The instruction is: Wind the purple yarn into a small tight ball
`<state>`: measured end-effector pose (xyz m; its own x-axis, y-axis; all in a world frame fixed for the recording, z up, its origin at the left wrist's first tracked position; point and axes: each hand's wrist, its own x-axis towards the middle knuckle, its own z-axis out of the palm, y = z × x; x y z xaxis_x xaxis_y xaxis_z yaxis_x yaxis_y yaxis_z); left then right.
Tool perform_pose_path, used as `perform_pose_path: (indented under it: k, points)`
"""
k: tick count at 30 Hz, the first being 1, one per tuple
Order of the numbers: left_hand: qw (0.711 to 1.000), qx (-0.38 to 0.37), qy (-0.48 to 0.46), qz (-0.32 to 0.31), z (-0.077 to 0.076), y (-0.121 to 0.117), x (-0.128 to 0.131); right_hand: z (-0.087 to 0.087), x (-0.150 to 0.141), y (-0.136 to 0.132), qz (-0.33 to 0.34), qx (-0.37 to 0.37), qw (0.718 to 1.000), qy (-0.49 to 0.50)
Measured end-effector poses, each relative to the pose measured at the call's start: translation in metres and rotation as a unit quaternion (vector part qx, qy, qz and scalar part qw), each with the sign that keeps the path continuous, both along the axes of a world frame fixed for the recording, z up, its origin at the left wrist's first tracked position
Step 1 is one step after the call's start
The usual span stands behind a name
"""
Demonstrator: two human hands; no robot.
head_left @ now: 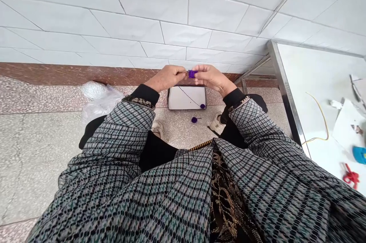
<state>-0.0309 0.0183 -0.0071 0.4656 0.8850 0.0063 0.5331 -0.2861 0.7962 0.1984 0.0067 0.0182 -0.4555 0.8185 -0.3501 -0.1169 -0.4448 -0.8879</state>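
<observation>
Presently: left hand (166, 78) and right hand (210, 79) pinch a purple yarn tuft (192, 74)

Both hands are closed, with fingers and thumbs meeting on the tuft from either side, and neither holds anything else that can be seen. The tuft sits between them, partly covered by the fingers. Directly below the hands lies a white rectangular box (187, 98) with a dark rim. A thin purple thread (190, 97) crosses its white face, running from under the hands to a small purple yarn ball (203, 106) near the box's lower right corner; where the upper end of the thread goes is hidden. Farther below the hands, a purple pompom (194, 119) with a short tail rests on the terrazzo floor (42, 159), between two pale shoes (216, 124). Checked grey sleeves (120, 136) with black cuffs (144, 94) extend back from both wrists. Left of the hands, a clear plastic bag (97, 100) lies on the floor. Right of the hands stands a white counter (311, 75) with a metal edge, carrying a yellow cable (323, 117), red scissors (351, 176), white paper (349, 124) and a blue object (359, 154). Beyond the hands rises a white tiled wall (143, 6).
</observation>
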Motion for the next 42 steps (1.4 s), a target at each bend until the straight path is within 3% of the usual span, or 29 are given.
perform_pose_path:
  k: [4, 7, 11, 14, 17, 20, 23, 26, 28, 31, 34, 38, 42]
  points:
    - [0.996, -0.017, -0.026, -0.085, 0.002, -0.019, 0.022, 0.010, 0.003, -0.015, -0.128, -0.004, 0.990, 0.064]
    - [0.992, 0.004, -0.020, -0.122, 0.004, -0.043, 0.037, 0.016, 0.000, -0.026, -0.189, 0.014, 0.982, 0.027]
    - [0.991, 0.060, -0.012, -0.121, 0.008, -0.073, 0.044, 0.016, 0.000, -0.047, -0.144, 0.058, 0.976, -0.153]
    - [0.992, 0.102, -0.025, -0.072, 0.015, -0.083, 0.039, 0.015, 0.004, -0.071, -0.064, 0.046, 0.976, -0.201]
    - [0.995, 0.097, -0.022, -0.023, 0.021, -0.086, 0.032, 0.017, 0.013, -0.091, -0.014, 0.030, 0.990, -0.134]
    - [0.998, 0.060, -0.016, -0.010, 0.025, -0.091, 0.033, 0.021, 0.019, -0.097, -0.038, 0.025, 0.999, -0.002]
    - [0.998, 0.026, -0.004, -0.053, 0.027, -0.102, 0.043, 0.021, 0.019, -0.085, -0.099, 0.046, 0.991, 0.070]
    - [0.994, 0.022, 0.023, -0.101, 0.030, -0.108, 0.054, 0.016, 0.015, -0.065, -0.131, 0.089, 0.987, 0.034]
    - [0.993, 0.042, 0.035, -0.103, 0.033, -0.104, 0.055, 0.009, 0.015, -0.052, -0.106, 0.110, 0.987, -0.048]
    - [0.995, 0.065, 0.042, -0.059, 0.036, -0.081, 0.048, -0.001, 0.019, -0.039, -0.004, 0.106, 0.984, -0.145]
    - [0.997, 0.053, 0.057, -0.005, 0.035, -0.044, 0.039, -0.003, 0.026, -0.028, 0.051, 0.080, 0.991, -0.095]
    - [0.998, -0.007, 0.058, 0.002, 0.022, 0.000, 0.040, 0.009, 0.024, 0.001, -0.026, 0.067, 0.997, -0.002]
    - [0.994, -0.047, 0.042, -0.091, 0.003, 0.016, 0.053, 0.009, 0.012, 0.039, -0.132, 0.087, 0.985, -0.065]
